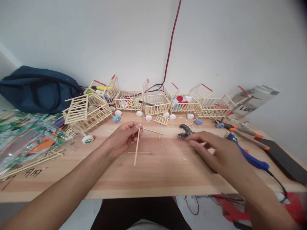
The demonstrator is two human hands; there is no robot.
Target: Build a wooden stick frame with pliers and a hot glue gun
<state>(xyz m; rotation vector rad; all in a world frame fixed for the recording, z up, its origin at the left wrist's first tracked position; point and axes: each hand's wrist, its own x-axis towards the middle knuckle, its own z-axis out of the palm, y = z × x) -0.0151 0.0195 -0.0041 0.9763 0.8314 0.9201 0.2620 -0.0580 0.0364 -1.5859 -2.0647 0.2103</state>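
My left hand [128, 134] is closed, pinching a thin wooden stick [137, 148] near its top end, and the stick slants down toward me. A second stick [139, 152] lies on the table behind it, and another stick [153, 131] lies just right of my fingers. My right hand [208, 145], slightly blurred, is over a dark hand cutter [186, 130]. The cutter's head shows past my fingertips, while most of its handles are hidden under the hand. My right thumb and fingers are apart; whether they touch the tool is unclear.
Several small stick-built carts [155, 103] with bottle-cap wheels line the wall. Plastic packets [31, 137] and a blue bag [40, 89] occupy the left. On the right are a blue corded tool [251, 158], orange-handled pliers [249, 135] and a dark flat object [283, 159].
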